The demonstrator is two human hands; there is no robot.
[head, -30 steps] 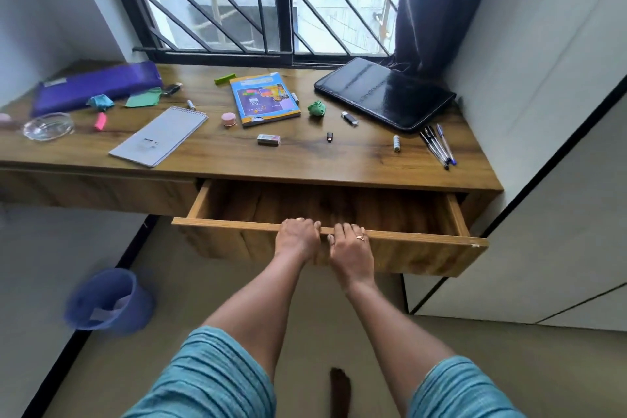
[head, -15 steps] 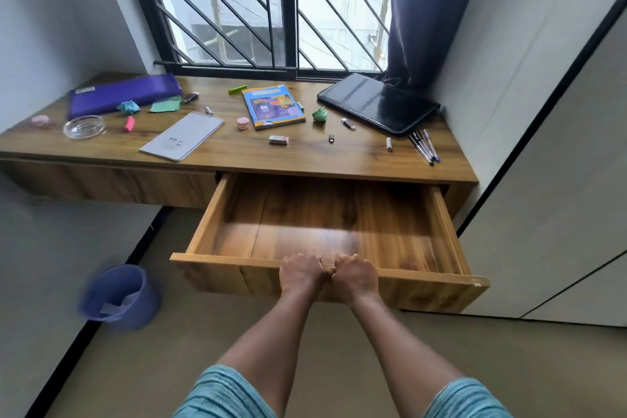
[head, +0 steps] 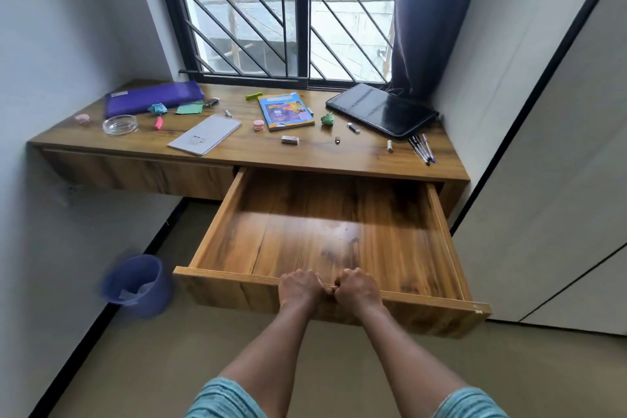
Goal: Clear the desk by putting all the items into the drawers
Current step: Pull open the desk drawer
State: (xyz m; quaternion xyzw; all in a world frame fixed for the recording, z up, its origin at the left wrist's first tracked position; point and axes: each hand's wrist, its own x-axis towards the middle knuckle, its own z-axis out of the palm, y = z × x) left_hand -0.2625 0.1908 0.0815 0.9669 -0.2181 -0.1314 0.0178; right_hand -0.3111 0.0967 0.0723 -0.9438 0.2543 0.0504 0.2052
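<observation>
Fig. Head view, R drawer (head: pixel 217 220) drawn out. Cf. 1 s ago, when it stood only part open: it now projects nearly its full depth from under the worktop (head: pixel 339 159), and its whole wooden floor is exposed. Judged meaning: the opening step is about done and loading can start; 0 items are stowed yet.

Hands: L hand (head: pixel 300 285) and R hand (head: pixel 358 287) sit side by side, touching, at the middle of the drawer's front edge. The fingers (head: pixel 305 274) of both are clenched over that edge, grasping it.

Containers:
- R drawer: nothing shows inside.
- L drawer (head: pixel 142 173): closed, contents hidden.
- Glass dish (head: pixel 120 124), L end of worktop: looks bare, but cannot tell for sure.
- Bin (head: pixel 135 282) on the floor, L of the drawer: blurred, w/ a pale scrap or liner inside.

Task items, all on the worktop: purple folder (head: pixel 152 100) at back L; notepad (head: pixel 205 135); book (head: pixel 285 111) at centre; eraser (head: pixel 290 139) just in front of it; green paper ball (head: pixel 327 119); black case (head: pixel 381 109) at back R; pens (head: pixel 420 148) bunched near the R end; plus several small bits too small to name.
</observation>
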